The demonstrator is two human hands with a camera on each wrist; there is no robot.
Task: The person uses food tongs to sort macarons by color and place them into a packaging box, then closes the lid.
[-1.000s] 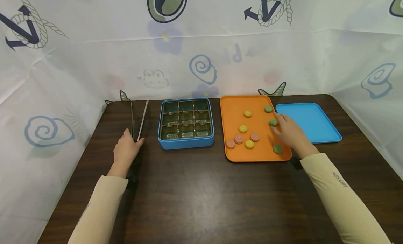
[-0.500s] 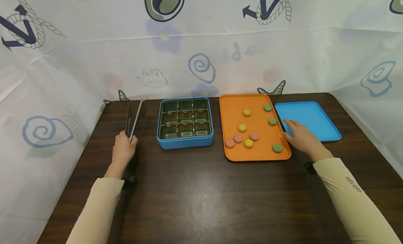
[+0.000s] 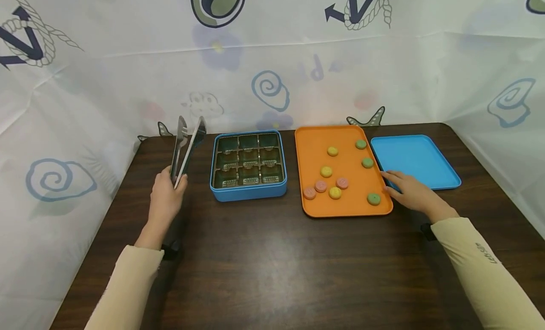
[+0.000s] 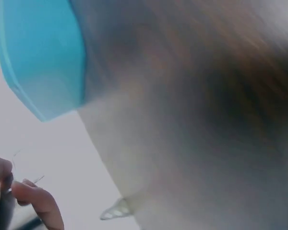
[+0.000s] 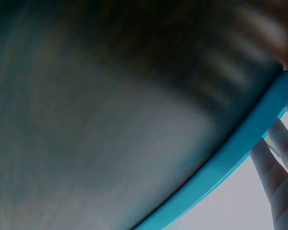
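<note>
My left hand [image 3: 166,197] grips a pair of metal tongs [image 3: 180,150], raised with the two arms spread apart and the tips pointing away from me. The left wrist view catches only its fingers [image 4: 38,201] at the lower left. My right hand [image 3: 410,192] has its fingers extended, fingertips right at the right rim of the orange tray [image 3: 315,140], beside the near-left corner of the blue tray [image 3: 419,159]. On the orange tray lie small round discs: yellow [image 3: 326,172], green [image 3: 373,199] and pink [image 3: 320,186]. The right wrist view shows fingers [image 5: 264,163] along the blue tray's edge.
Between the tongs and the orange tray stands a blue box [image 3: 249,192] with a dark insert divided into several compartments. All of it rests on a dark wooden table [image 3: 272,268]. A white printed cloth [image 3: 238,93] hangs behind and at both sides.
My left hand has lifted and turned the tongs so that their tips now show above the table's far edge. My right hand has moved off the green discs rightward to the tray's edge.
</note>
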